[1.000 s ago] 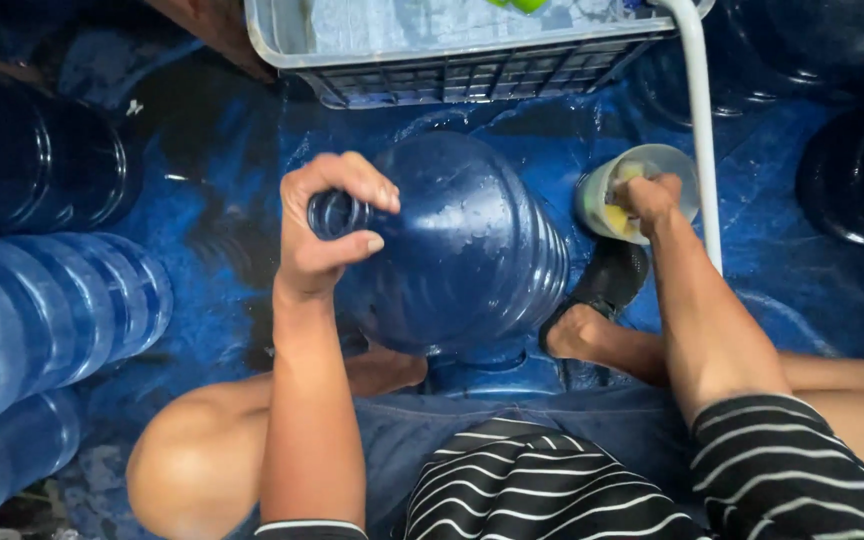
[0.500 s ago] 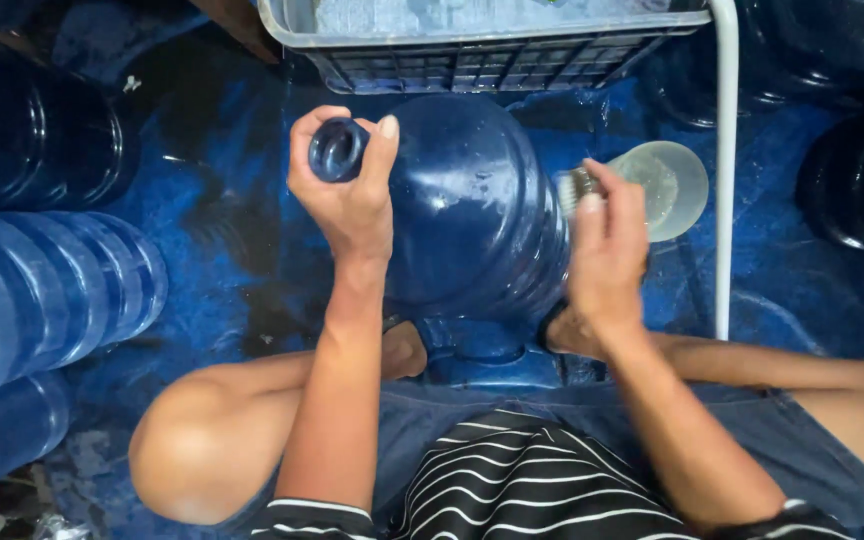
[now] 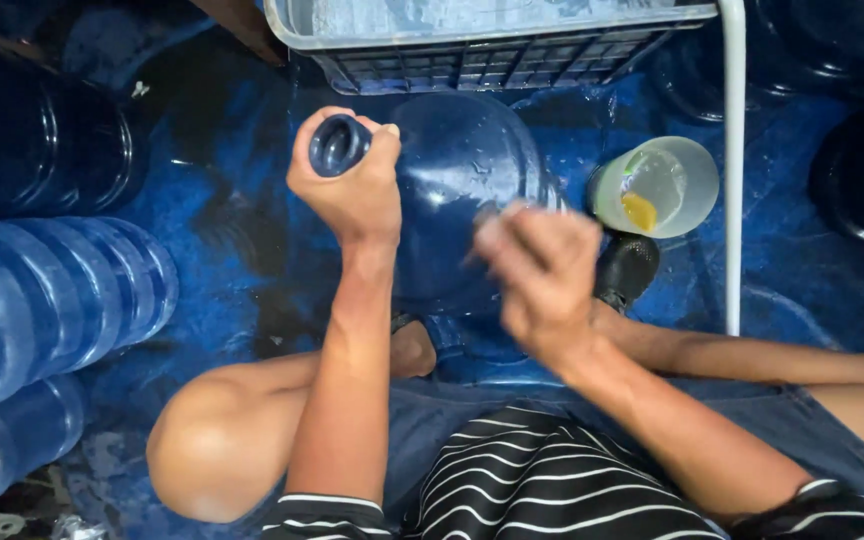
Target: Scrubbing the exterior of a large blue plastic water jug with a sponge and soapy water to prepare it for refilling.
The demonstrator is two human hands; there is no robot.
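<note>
left hand [image 3: 347,190]: wrapped tight around the neck [image 3: 337,145] of the big blue water jug [image 3: 462,200]. My guess is the grip is there because the neck is the only narrow bit you can actually get fingers round, and it keeps the jug tipped over with its mouth pointing up toward the camera.

right hand [image 3: 542,275]: motion-blurred, hovering over the jug's shoulder at about 4 o'clock from the neck. Fingers look curled, maybe around something small, but honestly can't tell if it's gripping anything or just half closed.

jug position: dead centre, lying tilted between the person's knees, base toward the crate. Looks braced there by the legs so it doesn't roll.

cup [image 3: 657,185]: one pale green plastic cup at 3 o'clock from the jug, just beside it, with something yellow sitting inside. Seems parked within easy reach of the right hand.

crate [image 3: 492,55]: one grey slatted crate at 12 o'clock, edge right above the jug.

pipe [image 3: 732,160]: one white pipe running down at the cup's right.

other jugs [image 3: 52,290]: at 9 o'clock I count about three on their sides, stacked close. More dark ones at 2–3 o'clock, at least two, partly cut off.

shoe [image 3: 627,265]: one dark shoe under the cup, tucked against the jug.

floor [image 3: 222,260]: wet blue sheet.
</note>
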